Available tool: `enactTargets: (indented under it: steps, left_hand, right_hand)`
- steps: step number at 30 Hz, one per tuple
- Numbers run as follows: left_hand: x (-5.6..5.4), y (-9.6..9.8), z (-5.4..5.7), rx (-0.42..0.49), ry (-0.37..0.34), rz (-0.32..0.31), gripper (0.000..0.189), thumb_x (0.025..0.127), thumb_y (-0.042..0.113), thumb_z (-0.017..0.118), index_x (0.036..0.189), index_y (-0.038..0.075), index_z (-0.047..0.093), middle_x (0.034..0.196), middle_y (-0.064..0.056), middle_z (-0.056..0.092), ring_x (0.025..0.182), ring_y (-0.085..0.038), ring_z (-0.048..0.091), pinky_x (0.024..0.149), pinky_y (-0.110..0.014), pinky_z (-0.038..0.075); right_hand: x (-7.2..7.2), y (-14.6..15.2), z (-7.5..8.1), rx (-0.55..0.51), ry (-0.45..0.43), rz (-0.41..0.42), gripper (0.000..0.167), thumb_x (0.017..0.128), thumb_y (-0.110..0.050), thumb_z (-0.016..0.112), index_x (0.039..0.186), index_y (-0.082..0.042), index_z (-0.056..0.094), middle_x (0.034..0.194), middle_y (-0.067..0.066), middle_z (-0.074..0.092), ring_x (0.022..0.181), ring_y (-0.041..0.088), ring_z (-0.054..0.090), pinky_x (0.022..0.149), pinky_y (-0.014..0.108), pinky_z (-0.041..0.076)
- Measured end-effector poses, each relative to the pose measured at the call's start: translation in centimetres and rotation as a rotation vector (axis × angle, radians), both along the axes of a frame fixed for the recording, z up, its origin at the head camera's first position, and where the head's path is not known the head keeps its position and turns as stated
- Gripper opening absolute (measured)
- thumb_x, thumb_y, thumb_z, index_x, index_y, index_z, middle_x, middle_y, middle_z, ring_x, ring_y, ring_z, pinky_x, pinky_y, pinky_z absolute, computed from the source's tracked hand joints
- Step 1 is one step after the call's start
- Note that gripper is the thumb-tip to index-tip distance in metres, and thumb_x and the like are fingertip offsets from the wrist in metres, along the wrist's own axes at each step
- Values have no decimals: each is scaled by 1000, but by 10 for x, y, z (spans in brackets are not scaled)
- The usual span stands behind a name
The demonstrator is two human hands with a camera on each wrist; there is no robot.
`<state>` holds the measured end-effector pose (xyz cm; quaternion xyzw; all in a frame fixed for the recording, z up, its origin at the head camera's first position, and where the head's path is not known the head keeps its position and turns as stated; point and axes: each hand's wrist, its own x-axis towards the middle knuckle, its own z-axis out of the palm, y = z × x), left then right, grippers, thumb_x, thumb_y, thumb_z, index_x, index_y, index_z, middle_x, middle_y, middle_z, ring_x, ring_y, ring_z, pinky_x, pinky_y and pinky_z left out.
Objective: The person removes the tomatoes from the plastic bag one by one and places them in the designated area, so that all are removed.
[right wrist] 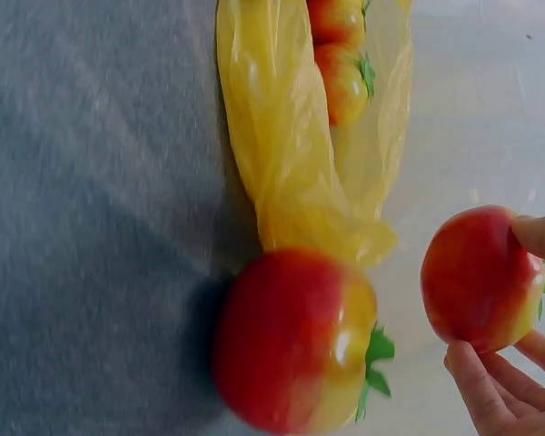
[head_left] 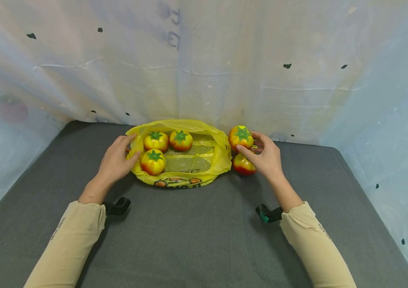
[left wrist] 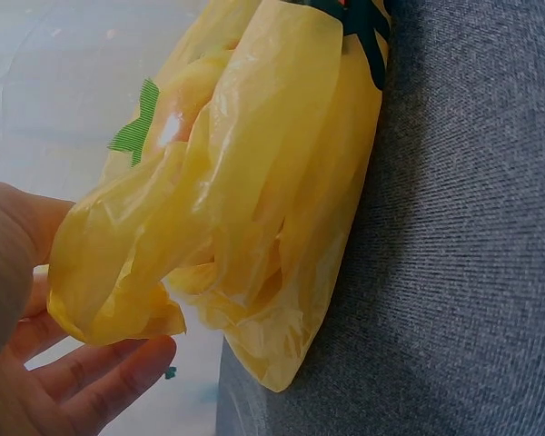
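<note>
A yellow plastic bag [head_left: 222, 160] lies on the dark grey table with its mouth spread open upward. Inside it, toward the left, sit several red-and-yellow tomatoes [head_left: 153, 162] with green leafy tops. My left hand [head_left: 115, 160] holds the bag's left edge, thumb and fingers on either side of the plastic [left wrist: 118, 272]. Beyond the bag's right edge, my right hand [head_left: 269, 158] grips another tomato [head_left: 241, 137] between thumb and fingers, lifted off the table. One more tomato [right wrist: 286, 341] rests on the table just below it, beside the bag.
Whitish plastic sheeting [head_left: 204, 60] with dark marks hangs behind the table and along both sides. Grey tabletop [head_left: 197, 232] stretches in front of the bag. A black wrist mount [head_left: 117, 207] juts inward from the left wrist, and another [head_left: 269, 214] from the right.
</note>
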<state>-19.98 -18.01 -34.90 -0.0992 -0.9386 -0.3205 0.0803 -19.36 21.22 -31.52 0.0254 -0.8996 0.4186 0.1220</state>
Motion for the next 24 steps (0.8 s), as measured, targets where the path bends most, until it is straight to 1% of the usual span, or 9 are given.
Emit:
enactTargets:
  steps: [6,13,24]
  left_hand:
    - [1,0,-1,3,2,-1,58,94,15,56,146,-1,36,137,-24,42,105,-41,53,78,-53,47]
    - [1,0,-1,0,10,-2,58,94,14,57,146,-1,36,137,-24,42,106,-41,53,78,-53,47]
    - [0,1,1,6,-4,0,58,94,14,56,146,0,35,138,-24,41,107,-42,52,79,-53,47]
  right_hand:
    - [-4,13,-3,-18,22,-45,65,84,-36,73,137,-6,51,131,17,56,114,31,59,91,43,51]
    - [-6,26,-7,-33,33,-111,65,84,-40,72,137,-8,51,132,15,56,117,29,57,93,42,50]
    - [-7,44,-12,-46,9,-196,65,85,-38,71,139,-7,49,132,15,54,118,28,57,95,41,49]
